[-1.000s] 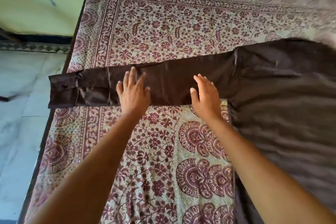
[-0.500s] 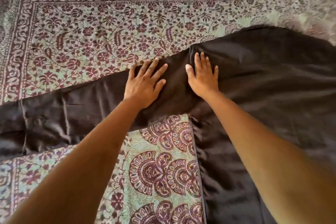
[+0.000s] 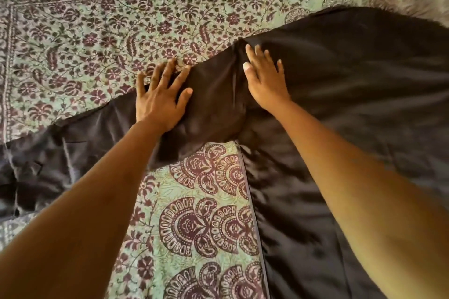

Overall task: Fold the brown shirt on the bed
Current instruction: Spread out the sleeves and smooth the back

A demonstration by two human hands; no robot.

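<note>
Both grips lie flat with fingers spread and hold nothing. Our left grip point(image 3: 159, 102) presses the upper sleeve point(image 3: 213, 104), its fingertips reaching past the far edge onto the sheet point(image 3: 97, 39). Our right grip point(image 3: 264, 85) presses the shirt point(image 3: 352, 85) just right of the shoulder seam point(image 3: 237, 75). A second ago both palms sat on the middle of the sleeve, so they have slid right along it to the shoulder. We judge the sleeve is now smoothed and the fold across the body can begin at the seam.

The shirt lies spread on the bed, body to the right and sleeve running near-left to the cuff point(image 3: 21, 177), where the cloth is creased. Those creases may need another pass. Nothing else lies on the sheet around the shirt.
</note>
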